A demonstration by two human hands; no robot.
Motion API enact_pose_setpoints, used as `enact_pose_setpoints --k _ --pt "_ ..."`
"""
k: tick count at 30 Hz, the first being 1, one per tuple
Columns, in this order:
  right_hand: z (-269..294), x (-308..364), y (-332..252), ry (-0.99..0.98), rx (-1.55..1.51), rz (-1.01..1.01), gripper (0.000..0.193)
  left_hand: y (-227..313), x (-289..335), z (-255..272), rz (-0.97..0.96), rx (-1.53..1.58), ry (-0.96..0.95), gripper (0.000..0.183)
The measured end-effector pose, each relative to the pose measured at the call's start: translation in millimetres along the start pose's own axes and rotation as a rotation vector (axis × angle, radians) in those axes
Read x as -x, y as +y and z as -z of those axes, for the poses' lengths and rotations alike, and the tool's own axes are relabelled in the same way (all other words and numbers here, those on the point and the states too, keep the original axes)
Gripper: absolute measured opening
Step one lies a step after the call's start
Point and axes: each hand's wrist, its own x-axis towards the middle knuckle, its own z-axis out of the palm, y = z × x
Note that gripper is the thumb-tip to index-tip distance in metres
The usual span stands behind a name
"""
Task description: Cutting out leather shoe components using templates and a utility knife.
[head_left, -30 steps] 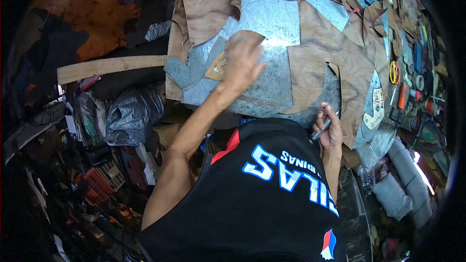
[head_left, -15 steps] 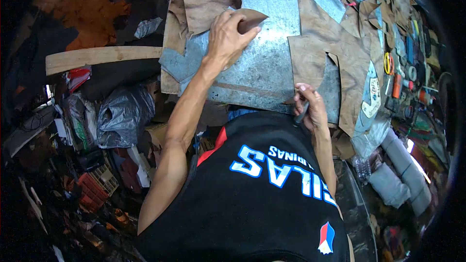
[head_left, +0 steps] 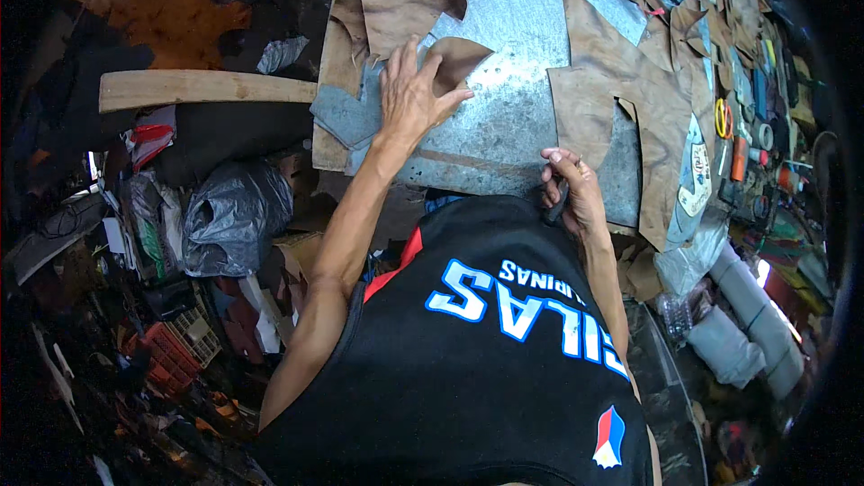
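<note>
The left hand (head_left: 412,97) covers part of a curved brown leather piece (head_left: 463,61). The right hand (head_left: 576,191) hides most of a dark tool (head_left: 555,207), its kind unclear. The bottom edge crops the black jersey (head_left: 450,378).

Mid-upper frame: bare grey strip of surface (head_left: 515,103), passable between left hand (head_left: 412,94) and large leather sheet (head_left: 589,108). Strip's left flank: that hand plus curved leather piece (head_left: 464,61) in the way. Upper right: overlapping leather scraps (head_left: 688,24). Lower centre: torso (head_left: 486,364), right hand (head_left: 578,191) gripping dark tool (head_left: 555,203).
</note>
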Motion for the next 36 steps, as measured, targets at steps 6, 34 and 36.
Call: enact_pose_setpoints --k 6,34,36 --pt "4.7 -1.0 0.3 0.016 0.005 0.007 0.022 -32.2 34.5 1.5 0.004 0.045 -0.048 0.058" --pt "10.7 20.8 17.9 0.173 0.052 -0.017 0.022 -1.4 -26.9 -33.1 -0.026 -0.089 -0.146 0.053" --pt "11.2 20.2 15.5 0.185 0.023 -0.02 0.022 1.3 -33.4 -35.0 -0.02 -0.095 -0.187 0.053"
